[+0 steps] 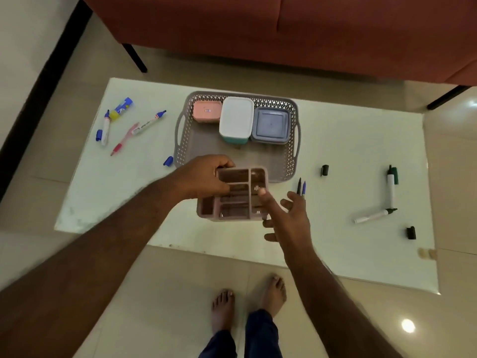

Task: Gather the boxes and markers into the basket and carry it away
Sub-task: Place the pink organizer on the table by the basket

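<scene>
Centrally on the white surface sits a grey perforated plastic basket holding pink, white and blue lidded boxes at its 12 o'clock end. At its 6 o'clock rim, the left hand grips a pink compartmented plastic organiser; the right hand, grip wide with fingers spread, touches its 3 o'clock side. Loose markers lie at 3 and 9 o'clock.

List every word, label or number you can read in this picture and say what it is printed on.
None can be read.
Pink box in the basket: small label, too blurred.
Blue-and-yellow tube: white print, too blurred.
Blue-capped marker: dark print along the barrel, too small.
Other markers and boxes: no legible text.
</scene>
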Tool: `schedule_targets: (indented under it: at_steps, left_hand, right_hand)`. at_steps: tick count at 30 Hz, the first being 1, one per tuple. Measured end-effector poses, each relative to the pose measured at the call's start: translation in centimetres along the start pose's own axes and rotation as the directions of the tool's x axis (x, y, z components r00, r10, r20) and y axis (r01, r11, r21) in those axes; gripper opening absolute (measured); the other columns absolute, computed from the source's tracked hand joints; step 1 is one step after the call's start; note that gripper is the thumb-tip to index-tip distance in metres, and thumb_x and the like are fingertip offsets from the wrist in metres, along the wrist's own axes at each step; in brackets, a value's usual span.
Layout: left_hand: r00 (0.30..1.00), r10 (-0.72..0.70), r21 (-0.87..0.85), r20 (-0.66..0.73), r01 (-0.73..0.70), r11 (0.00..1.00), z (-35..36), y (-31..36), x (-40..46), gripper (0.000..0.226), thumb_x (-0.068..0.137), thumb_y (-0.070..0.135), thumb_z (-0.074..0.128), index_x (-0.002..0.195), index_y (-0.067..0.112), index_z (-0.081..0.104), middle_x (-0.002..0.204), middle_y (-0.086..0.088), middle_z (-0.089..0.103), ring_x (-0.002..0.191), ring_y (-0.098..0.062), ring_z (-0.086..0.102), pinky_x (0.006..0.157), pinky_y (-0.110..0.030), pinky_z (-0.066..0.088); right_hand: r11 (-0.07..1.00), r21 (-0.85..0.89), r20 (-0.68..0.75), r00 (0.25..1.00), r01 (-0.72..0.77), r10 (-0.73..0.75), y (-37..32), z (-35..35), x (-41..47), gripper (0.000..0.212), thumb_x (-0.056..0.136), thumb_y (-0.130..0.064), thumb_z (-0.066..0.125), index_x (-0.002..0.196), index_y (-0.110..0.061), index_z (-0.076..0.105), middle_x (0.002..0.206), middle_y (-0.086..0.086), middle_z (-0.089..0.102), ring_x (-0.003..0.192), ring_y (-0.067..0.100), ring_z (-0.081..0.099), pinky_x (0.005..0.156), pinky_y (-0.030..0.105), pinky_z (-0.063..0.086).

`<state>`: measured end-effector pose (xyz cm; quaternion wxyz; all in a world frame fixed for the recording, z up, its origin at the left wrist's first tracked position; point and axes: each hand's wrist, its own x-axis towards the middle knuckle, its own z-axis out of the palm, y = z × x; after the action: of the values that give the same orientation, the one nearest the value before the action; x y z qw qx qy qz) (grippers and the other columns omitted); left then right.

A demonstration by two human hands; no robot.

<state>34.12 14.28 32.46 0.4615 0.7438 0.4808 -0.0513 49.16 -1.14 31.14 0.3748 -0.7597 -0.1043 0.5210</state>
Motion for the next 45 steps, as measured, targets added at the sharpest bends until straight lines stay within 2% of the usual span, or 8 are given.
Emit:
schedule_targets:
  at_steps: [6, 11, 17, 21, 28, 34, 40, 45]
  left_hand:
    - [1.0, -0.006, 0.099, -0.006, 0.007, 0.995, 2.1, -0.2, 0.8, 0.039, 0.074, 0.018, 0.077, 0.109, 0.028, 0.065, 0.1, 0.009, 0.067, 0.09, -0.009, 0.064, 0.08, -0.031, 0.056]
    - [0.991, -0.022, 0.093, -0.132, 0.034, 0.995, 4.3, -2.3, 0.5, 0.04, 0.069, 0.028, 0.076, 0.106, 0.034, 0.061, 0.094, 0.013, 0.066, 0.084, -0.007, 0.064, 0.073, -0.031, 0.056]
    - [0.937, 0.158, 0.323, -0.312, -0.052, 0.945, 8.1, -4.9, 0.2, 0.058, 0.079, 0.028, 0.069, 0.133, 0.019, 0.052, 0.129, -0.003, 0.053, 0.115, -0.022, 0.053, 0.088, -0.038, 0.055]
    - [0.866, -0.001, 0.259, -0.5, 0.151, 0.954, 9.2, -5.7, -0.9, 0.068, 0.077, 0.044, 0.071, 0.132, 0.014, 0.043, 0.125, -0.01, 0.053, 0.108, -0.027, 0.055, 0.077, -0.038, 0.054]
    - [0.864, -0.191, 0.066, -0.466, 0.249, 0.966, 10.3, -6.7, -1.9, 0.055, 0.084, 0.042, 0.068, 0.125, 0.015, 0.043, 0.114, -0.006, 0.062, 0.089, -0.026, 0.068, 0.071, -0.034, 0.058]
    - [0.86, -0.213, 0.03, -0.463, 0.256, 0.966, 10.6, -6.7, -1.4, 0.051, 0.085, 0.039, 0.067, 0.123, 0.013, 0.046, 0.114, -0.008, 0.061, 0.093, -0.028, 0.066, 0.073, -0.035, 0.057]
    - [0.846, -0.185, 0.072, -0.5, 0.253, 0.965, 10.8, -6.5, -1.8, 0.059, 0.081, 0.049, 0.067, 0.123, 0.012, 0.048, 0.111, -0.009, 0.059, 0.094, -0.023, 0.063, 0.067, -0.029, 0.052]
    - [0.843, -0.223, -0.003, -0.49, 0.254, 0.967, 11.4, -6.1, -2.0, 0.055, 0.082, 0.045, 0.069, 0.119, 0.013, 0.047, 0.11, -0.009, 0.059, 0.09, -0.026, 0.064, 0.068, -0.033, 0.054]
  right_hand:
    - [0.959, -0.283, 0.123, 0.992, 0.015, 0.021, 1.0, -1.3, 3.0, 0.037, 0.088, -0.049, 0.065, 0.104, -0.016, 0.064, 0.093, 0.004, 0.07, 0.087, 0.022, 0.069, 0.065, 0.041, 0.063]
    - [0.896, -0.44, 0.162, 0.987, 0.06, 0.014, 1.9, 0.8, 5.1, 0.053, 0.081, -0.061, 0.066, 0.116, -0.024, 0.051, 0.099, -0.001, 0.068, 0.085, 0.02, 0.07, 0.065, 0.037, 0.063]
    - [0.72, -0.683, 0.026, 0.989, 0.122, -0.142, 3.6, 2.8, 5.6, 0.04, 0.088, -0.046, 0.058, 0.113, -0.015, 0.055, 0.087, -0.007, 0.06, 0.074, 0.012, 0.058, 0.059, 0.025, 0.045]
    - [0.719, -0.69, -0.048, 0.986, 0.083, -0.16, 4.1, 4.3, 5.0, 0.044, 0.089, -0.051, 0.056, 0.114, -0.015, 0.057, 0.091, -0.005, 0.063, 0.075, 0.013, 0.06, 0.059, 0.025, 0.045]
    - [0.716, -0.691, -0.048, 0.982, 0.099, -0.181, 4.1, 5.4, 5.7, 0.045, 0.089, -0.052, 0.055, 0.115, -0.015, 0.056, 0.1, -0.001, 0.069, 0.08, 0.016, 0.065, 0.07, 0.032, 0.057]
    - [0.704, -0.698, -0.039, 0.975, 0.129, -0.217, 4.3, 5.2, 6.0, 0.051, 0.09, -0.057, 0.057, 0.118, -0.015, 0.055, 0.105, 0.0, 0.07, 0.078, 0.014, 0.058, 0.06, 0.024, 0.044]
    - [0.696, -0.714, -0.068, 0.98, 0.083, -0.187, 4.1, 3.4, 5.2, 0.09, 0.078, -0.085, 0.043, 0.137, -0.018, 0.045, 0.118, 0.0, 0.07, 0.106, 0.023, 0.067, 0.077, 0.034, 0.053]
    - [0.766, -0.638, -0.084, 0.982, 0.078, -0.17, 4.1, 0.0, 5.3, 0.085, 0.078, -0.086, 0.041, 0.135, -0.022, 0.048, 0.119, -0.004, 0.07, 0.111, 0.02, 0.065, 0.089, 0.038, 0.053]
